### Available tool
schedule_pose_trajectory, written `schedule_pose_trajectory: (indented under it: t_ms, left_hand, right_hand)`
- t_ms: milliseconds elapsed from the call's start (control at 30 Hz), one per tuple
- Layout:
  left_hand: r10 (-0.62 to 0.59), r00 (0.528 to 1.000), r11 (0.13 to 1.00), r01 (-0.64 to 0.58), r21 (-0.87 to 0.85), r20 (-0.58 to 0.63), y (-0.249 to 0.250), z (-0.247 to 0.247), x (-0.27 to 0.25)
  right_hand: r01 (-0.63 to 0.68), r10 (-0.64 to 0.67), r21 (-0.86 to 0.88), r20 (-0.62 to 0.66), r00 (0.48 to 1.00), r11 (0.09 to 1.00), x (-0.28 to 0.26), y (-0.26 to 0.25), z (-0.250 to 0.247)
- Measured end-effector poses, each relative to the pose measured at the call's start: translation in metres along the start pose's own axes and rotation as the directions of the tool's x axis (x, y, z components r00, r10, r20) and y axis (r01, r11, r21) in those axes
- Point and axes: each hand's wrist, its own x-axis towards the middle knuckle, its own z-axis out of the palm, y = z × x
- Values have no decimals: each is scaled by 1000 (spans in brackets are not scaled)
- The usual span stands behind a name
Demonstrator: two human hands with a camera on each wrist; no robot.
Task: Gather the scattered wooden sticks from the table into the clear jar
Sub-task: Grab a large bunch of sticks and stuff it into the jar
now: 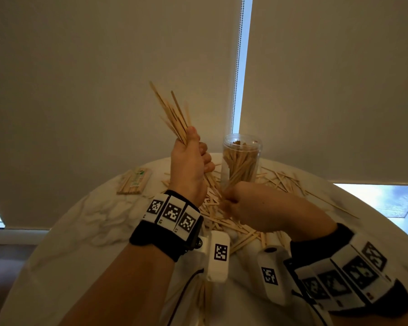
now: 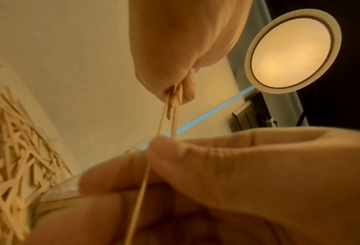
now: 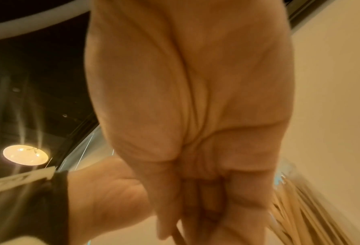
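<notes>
Where wrist views blur, head view shows left hand [image 1: 189,165] gripping sticks [image 1: 172,114].

No readable words or numbers are shown. Black-and-white square code markers are printed on the wristbands [image 1: 172,214] and wrist cameras [image 1: 220,252]. A green label on the bundled stick packet [image 1: 137,178] is too small to read.

Both forearms are showing bare. Each wrist is wearing a black fabric band [image 1: 165,241] carrying a row of 3 white tiles printed with black square codes. A white boxy camera unit [image 1: 218,257] with 1 code is hanging beside each band, trailing a thin black cable [image 1: 189,282].
</notes>
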Motion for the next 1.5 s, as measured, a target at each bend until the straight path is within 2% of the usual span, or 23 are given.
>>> schedule_pose_trajectory:
  t_ms: [100,267,333,400,467,567,633,700,767,833,900,1000,1033,1067,1100,1133,1200,1233,1267,1333,1400,1433,1500]
  left_hand:
    - [59,997,998,-58,-19,42,3,4,-3]
    - [49,991,999,-47,-18,123,0,6,-7]
    - [62,992,998,-59,-30,112,2,5,-6]
    - [84,992,996,-80,-43,89,5,4,-5]
    - [90,992,995,-86,-51,87,7,4,-5]
    - [54,989,999,-55,-2,136,3,7,-7]
    - [20,985,999,-28,41,173,-1,8,-10]
    - [-12,974,994,-14,113,228,-4,8,-12]
    - [-53,953,971,-20,239,297,-6,7,-16]
    - [-129,914,926,-28,377,385,-7,6,-21]
    - [-223,840,875,-50,481,494,-9,7,-29]
    - [-322,724,691,-261,674,610,-12,9,-37]
    - [-341,695,619,-341,708,633,-14,9,-38]
    - [-351,676,567,-397,722,647,-16,10,-39]
    - [-350,672,535,-429,728,653,-18,12,-40]
    - [-341,670,515,-454,727,659,-20,13,-41]
    - [-323,660,482,-502,718,678,-20,17,-43]
    - [-321,651,464,-526,713,688,-18,18,-44]
    - [-325,642,439,-548,712,694,-17,17,-43]
    - [-334,648,389,-567,726,685,-15,14,-39]
    - [-323,683,340,-563,754,655,-14,10,-34]
    - [-319,696,323,-559,764,644,-14,10,-33]
    - [-309,700,303,-570,764,644,-15,13,-37]
  right_hand:
    - [21,-20,121,-7,1000,992,0,1,-2]
    - [129,-59,292,-239,969,947,0,-2,-6]
    - [107,-56,259,-195,979,960,-2,0,-7]
    - [19,-6,214,-63,998,977,-4,2,-5]
    - [-34,36,266,-2,999,963,-4,2,-2]
    - [21,20,422,-94,995,906,0,-1,-3]
    - [45,-3,399,-104,995,916,-1,-1,-7]
    - [0,13,281,-45,999,960,-7,4,-16]
    - [-52,72,186,-104,992,981,-16,13,-30]
    - [-36,141,295,-342,929,955,-22,28,-47]
    - [107,194,449,-573,797,887,-27,41,-62]
    - [320,183,430,-792,582,845,-35,49,-76]
    - [353,171,394,-835,523,849,-39,49,-79]
    - [351,163,363,-858,487,863,-41,48,-79]
    - [326,152,345,-856,494,880,-42,46,-79]
    - [280,135,342,-815,564,897,-41,44,-76]
    - [150,109,367,-596,796,918,-35,38,-65]
    - [87,117,383,-479,870,920,-32,35,-61]
    - [50,125,390,-411,903,919,-30,32,-58]
    - [65,122,414,-408,905,908,-30,32,-57]
    - [72,151,411,-485,861,909,-30,35,-59]
    - [32,175,382,-493,853,923,-30,35,-59]
    - [-79,185,254,-427,885,964,-29,31,-52]
